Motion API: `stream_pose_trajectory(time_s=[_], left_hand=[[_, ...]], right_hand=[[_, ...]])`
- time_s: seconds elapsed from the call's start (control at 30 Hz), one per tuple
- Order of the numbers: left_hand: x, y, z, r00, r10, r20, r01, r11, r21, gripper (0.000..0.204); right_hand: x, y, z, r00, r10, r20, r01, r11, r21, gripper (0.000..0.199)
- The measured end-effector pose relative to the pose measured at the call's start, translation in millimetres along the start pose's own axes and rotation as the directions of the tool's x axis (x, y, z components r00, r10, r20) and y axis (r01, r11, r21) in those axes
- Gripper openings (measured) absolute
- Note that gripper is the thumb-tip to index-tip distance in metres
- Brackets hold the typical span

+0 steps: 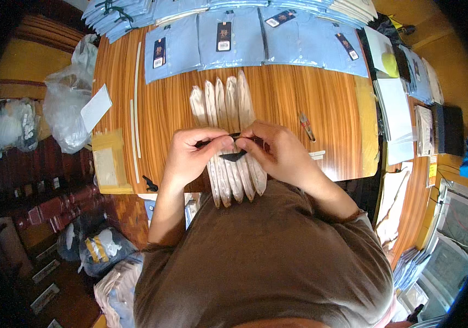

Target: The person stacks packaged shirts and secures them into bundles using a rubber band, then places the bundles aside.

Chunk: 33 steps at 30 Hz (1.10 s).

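Observation:
Several folded pale garments in clear plastic (235,180) stand on edge, side by side, near the table's front edge. A black cloth strip (233,157) lies over the middle of this bundle. My left hand (191,156) pinches the strip between thumb and fingers. From the other side my right hand (277,148) pinches it too, and the two thumbs almost meet above the bundle. The fingers hide part of the strip, so I cannot tell whether it is knotted.
Folded blue shirts (239,41) with dark tags line the table's (288,90) far side. Thread snips (306,127) lie to the right. At the left are narrow pale strips (135,117), a white card (96,107), a black scrap (149,184) and a plastic bag (70,112).

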State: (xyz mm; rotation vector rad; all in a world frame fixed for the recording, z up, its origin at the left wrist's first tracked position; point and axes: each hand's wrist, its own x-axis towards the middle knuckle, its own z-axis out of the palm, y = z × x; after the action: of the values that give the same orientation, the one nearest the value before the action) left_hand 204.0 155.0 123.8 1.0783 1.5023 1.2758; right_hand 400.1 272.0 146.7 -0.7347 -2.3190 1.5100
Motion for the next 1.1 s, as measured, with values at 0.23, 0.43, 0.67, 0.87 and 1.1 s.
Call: stream_pose_trajectory(time_s=[0.23,0.43,0.67,0.87,1.1], left_hand=[[5.8,20.1,-0.8,0.964,0.179,0.197,-0.236,0.916,0.324,0.023],[-15.3,28.4,-28.9,0.933,0.359,0.016,-0.264,0.654,0.709,0.018],[-17.6,3.1,-26.1,0.833,0.533,0.149,-0.499,0.609,0.616,0.011],[18.7,-12.0,35.5,0.928,0.314,-0.199,-0.367,0.686,-0.628,0.022],[9.7,-22.2,-25.5,0.972,0.207,-0.108,-0.229,0.747,-0.624,0.019]], right_hand=[[-7.1,8.8,5.1,0.995,0.027,-0.097,0.031,0.835,0.549,0.036],[-30.0,84.0,-48.1,0.961,-0.157,-0.229,0.159,0.987,-0.011,0.026],[-22.0,57.0,-25.6,0.951,-0.091,-0.295,0.263,0.741,0.618,0.051],[45.0,52.9,3.5,0.987,-0.062,0.146,-0.11,0.391,0.914,0.039],[25.4,28.2,-8.4,0.974,-0.154,0.166,0.206,0.909,-0.363,0.038]])
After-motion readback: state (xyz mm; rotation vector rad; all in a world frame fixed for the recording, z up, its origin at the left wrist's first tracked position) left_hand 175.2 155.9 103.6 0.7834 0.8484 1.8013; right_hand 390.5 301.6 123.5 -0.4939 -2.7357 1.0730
